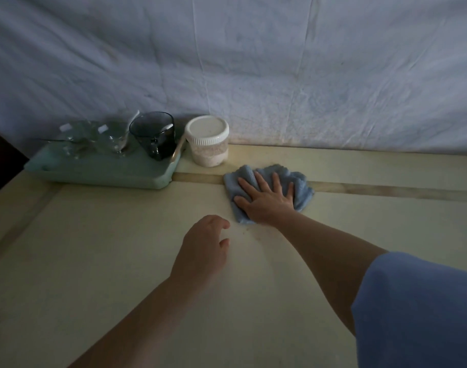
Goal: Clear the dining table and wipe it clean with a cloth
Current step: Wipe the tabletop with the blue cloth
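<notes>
Head view shows a pale sheet (253, 62) hanging as a backdrop along the far edge of a cream table (94, 261), which fills the lower half of the picture and has a tan strip (386, 189) running across it parallel to that far edge. At the far left corner of the table sits a light green tray (102, 170), carrying clear glasses (94, 136) toward its left and a dark glass mug (152, 134) at its right end, with pale utensil handles poking up among them; what the utensils are cannot be told. Just beside the tray's right end, against the sheet, stands a jar (208, 140) with a white lid and pale contents. A blue sleeve (418, 309) enters at the lower right corner. Near the far edge, just right of the jar, a blue cloth (301, 181) lies crumpled over the tan strip, close to the jar but not touching it. The right hand (266, 200) lies flat on the cloth, fingers spread wide and palm pressed down. The left hand (203, 245) is over the bare table nearer the middle, loosely curled, fingers half bent, with nothing in it. A few small dark specks (249, 230) dot the surface just near the cloth's near edge.
</notes>
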{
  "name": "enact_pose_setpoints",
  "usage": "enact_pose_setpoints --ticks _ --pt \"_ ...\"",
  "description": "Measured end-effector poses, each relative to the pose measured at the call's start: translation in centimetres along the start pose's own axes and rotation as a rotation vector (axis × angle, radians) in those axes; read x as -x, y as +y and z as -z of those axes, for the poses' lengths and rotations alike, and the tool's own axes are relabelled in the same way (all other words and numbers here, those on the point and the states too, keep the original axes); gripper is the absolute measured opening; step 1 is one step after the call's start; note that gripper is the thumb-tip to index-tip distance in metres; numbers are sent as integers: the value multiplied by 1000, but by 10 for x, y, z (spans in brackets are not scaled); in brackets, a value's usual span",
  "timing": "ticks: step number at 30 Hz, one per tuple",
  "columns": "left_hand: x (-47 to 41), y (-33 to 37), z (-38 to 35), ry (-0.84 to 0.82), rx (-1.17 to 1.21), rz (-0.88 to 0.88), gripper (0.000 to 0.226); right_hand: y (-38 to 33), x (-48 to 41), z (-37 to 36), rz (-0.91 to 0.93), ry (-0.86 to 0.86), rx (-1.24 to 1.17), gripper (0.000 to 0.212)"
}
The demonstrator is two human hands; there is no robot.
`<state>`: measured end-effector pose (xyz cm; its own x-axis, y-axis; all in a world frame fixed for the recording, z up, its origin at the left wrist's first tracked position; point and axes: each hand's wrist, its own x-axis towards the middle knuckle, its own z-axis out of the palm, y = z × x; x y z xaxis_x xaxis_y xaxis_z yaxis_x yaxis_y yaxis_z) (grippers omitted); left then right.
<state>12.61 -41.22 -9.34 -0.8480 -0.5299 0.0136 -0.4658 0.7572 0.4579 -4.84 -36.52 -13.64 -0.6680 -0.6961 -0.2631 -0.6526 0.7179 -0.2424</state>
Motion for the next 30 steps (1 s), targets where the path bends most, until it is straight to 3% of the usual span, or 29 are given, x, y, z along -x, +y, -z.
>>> enact_pose_setpoints --ticks 14,19,30 --pt "96 36 -6 -144 -58 146 41 8 161 -35 -4 -93 -28 64" --pt "125 47 -12 -164 -61 166 33 11 214 -51 -2 -104 -19 64" --pt "81 -2 0 -150 -72 162 40 -19 153 -42 -89 -72 -31 65"
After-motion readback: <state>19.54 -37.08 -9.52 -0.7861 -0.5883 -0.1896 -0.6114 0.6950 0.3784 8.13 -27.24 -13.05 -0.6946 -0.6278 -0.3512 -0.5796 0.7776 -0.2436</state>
